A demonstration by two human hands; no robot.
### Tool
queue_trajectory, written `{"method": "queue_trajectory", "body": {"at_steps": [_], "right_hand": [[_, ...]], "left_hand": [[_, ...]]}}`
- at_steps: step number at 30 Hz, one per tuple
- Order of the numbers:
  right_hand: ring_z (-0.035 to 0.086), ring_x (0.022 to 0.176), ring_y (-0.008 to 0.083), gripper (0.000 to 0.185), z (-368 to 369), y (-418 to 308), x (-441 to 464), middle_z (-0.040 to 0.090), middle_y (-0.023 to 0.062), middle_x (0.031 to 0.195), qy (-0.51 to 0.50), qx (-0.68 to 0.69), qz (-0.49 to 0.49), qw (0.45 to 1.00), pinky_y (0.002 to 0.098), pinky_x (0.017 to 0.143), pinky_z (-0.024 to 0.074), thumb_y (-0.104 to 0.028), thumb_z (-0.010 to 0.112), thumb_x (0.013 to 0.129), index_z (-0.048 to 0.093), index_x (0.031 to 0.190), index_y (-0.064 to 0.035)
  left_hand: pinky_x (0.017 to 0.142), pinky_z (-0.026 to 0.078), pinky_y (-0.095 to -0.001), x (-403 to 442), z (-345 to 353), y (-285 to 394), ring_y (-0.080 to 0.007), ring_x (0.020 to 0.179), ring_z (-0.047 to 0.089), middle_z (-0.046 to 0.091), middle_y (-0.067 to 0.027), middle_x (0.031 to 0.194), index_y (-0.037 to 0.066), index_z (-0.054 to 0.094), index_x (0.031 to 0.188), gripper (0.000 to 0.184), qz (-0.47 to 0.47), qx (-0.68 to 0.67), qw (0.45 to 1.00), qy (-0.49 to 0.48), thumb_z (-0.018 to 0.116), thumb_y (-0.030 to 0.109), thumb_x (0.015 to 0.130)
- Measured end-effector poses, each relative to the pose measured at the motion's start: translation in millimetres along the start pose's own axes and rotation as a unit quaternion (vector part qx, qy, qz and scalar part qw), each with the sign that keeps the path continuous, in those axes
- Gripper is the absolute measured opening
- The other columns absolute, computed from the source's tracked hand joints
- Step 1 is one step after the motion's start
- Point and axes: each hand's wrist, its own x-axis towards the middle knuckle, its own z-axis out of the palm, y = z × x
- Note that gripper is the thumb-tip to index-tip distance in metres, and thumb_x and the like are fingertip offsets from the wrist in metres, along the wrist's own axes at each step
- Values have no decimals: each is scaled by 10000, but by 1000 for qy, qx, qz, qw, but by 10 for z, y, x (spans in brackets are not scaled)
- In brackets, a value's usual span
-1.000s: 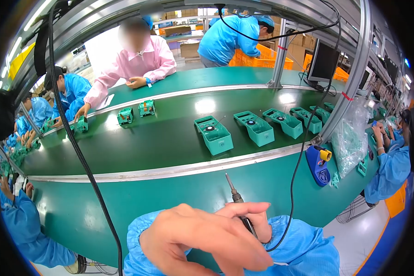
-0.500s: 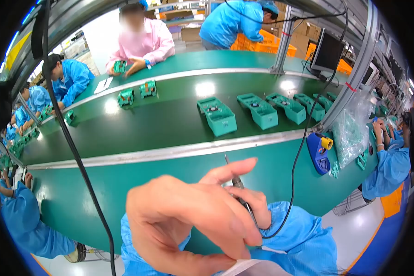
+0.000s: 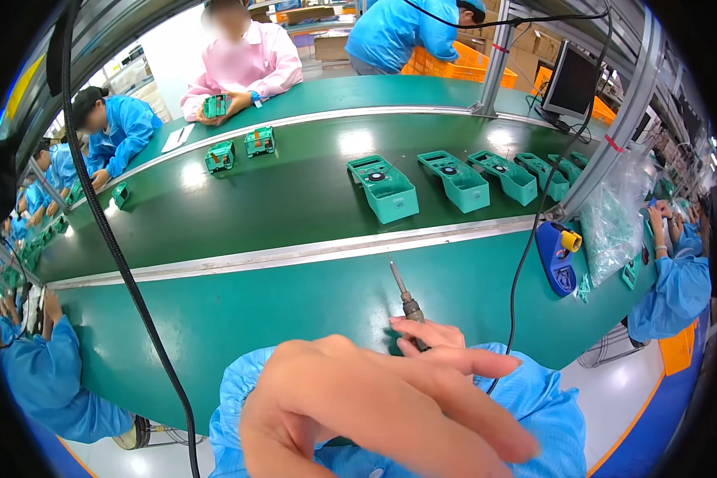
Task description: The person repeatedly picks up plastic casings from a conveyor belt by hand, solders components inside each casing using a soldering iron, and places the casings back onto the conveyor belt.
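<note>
My left hand (image 3: pixel 374 398) is raised close to the camera and fills the lower middle of the view. Its fingers point right, stretched and partly spread, with nothing visible in them; the thumb is out of sight. Behind it, my right hand (image 3: pixel 434 338) grips a soldering iron (image 3: pixel 410 307), its metal tip pointing up and away over the green bench (image 3: pixel 311 307). The iron's lower handle and part of the right hand are hidden by the left. A black cord rises near the right sleeve.
Several green plastic housings (image 3: pixel 384 191) stand on the conveyor (image 3: pixel 295 199) beyond a metal rail, with two smaller green units (image 3: pixel 259 142) farther left. A blue iron stand (image 3: pixel 556 259) and plastic bag (image 3: pixel 611 223) lie right. A black cable (image 3: pixel 127 271) hangs left. Co-workers sit around.
My left hand has moved down and right, its fingers spreading from a pinch at a white edge no longer visible. More of the soldering iron shows. The pink-sleeved person's green unit has shifted slightly.
</note>
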Motion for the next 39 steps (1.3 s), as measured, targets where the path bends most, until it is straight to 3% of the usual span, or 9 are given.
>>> {"method": "queue_trajectory", "body": {"at_steps": [6, 8, 9, 11, 14, 19, 30, 36, 39], "right_hand": [[628, 606, 230, 407, 15, -52, 42, 625, 115, 739, 16, 6, -20, 1000, 331, 532, 474, 70, 703, 805, 656, 1199, -22], [630, 610, 227, 428, 7, -95, 54, 628, 113, 743, 12, -8, -14, 1000, 328, 536, 476, 75, 704, 797, 650, 1211, -21], [631, 613, 225, 432, 18, -79, 48, 629, 111, 746, 7, 2, -11, 1000, 328, 539, 478, 72, 704, 795, 648, 1215, -18], [635, 619, 221, 441, 17, -8, 33, 632, 109, 752, -5, 24, -6, 1000, 327, 545, 483, 66, 704, 791, 644, 1221, -12], [639, 629, 214, 444, 9, 38, -17, 638, 105, 760, -22, 52, 25, 998, 327, 557, 489, 52, 705, 786, 643, 1222, -2], [644, 630, 233, 430, -90, -123, 126, 640, 117, 762, -25, 48, -19, 998, 333, 566, 497, 26, 706, 790, 645, 1214, -2], [640, 605, 263, 390, 50, -66, 38, 643, 138, 738, -24, 32, 12, 999, 344, 542, 493, 19, 719, 798, 666, 1183, -13], [638, 607, 255, 399, 84, -112, 64, 643, 133, 747, -27, 11, -10, 1000, 346, 543, 490, 8, 715, 790, 662, 1185, -5], [637, 607, 251, 403, 11, -199, 128, 644, 130, 751, -22, -4, -42, 999, 347, 543, 488, 2, 713, 787, 660, 1186, -2]], "left_hand": [[1145, 254, -610, 11, -30, -46, -398, 1116, 635, 746, -201, 910, -141, 683, 1076, 425, 23, -14, 999, -21, 801, 196, 845], [1149, 254, -605, 3, -18, 68, -392, 1129, 635, 745, -201, 903, -148, 672, 1091, 442, -58, -19, 998, -2, 806, 190, 839], [1151, 253, -602, 83, 59, 349, -389, 1134, 635, 744, -201, 900, -152, 665, 1099, 453, -162, -28, 986, 33, 807, 190, 839], [1155, 251, -600, 95, 66, 394, -385, 1145, 633, 743, -204, 891, -159, 653, 1116, 475, -187, -31, 980, 53, 808, 193, 837], [1159, 244, -599, 9, -20, 91, -380, 1145, 634, 740, -205, 881, -164, 645, 1124, 479, -39, -28, 998, 28, 810, 180, 834], [1055, 285, -734, -143, -74, 371, -478, 1018, 672, 674, -317, 1089, -175, 640, 1111, 366, -149, 38, 986, 63, 748, 17, 819], [1006, 330, -740, -68, -1, 538, -462, 982, 672, 695, -300, 1016, -173, 634, 1120, 406, -135, 85, 983, 91, 750, -64, 747], [1144, 237, -624, 140, -406, 577, -385, 1050, 660, 730, -218, 924, -159, 657, 1097, 377, -105, 63, 984, -128, 781, 81, 834], [1168, 210, -611, 98, -360, 490, -372, 1041, 660, 734, -204, 931, -148, 670, 1082, 343, -54, 69, 987, -137, 758, 108, 871]]}}
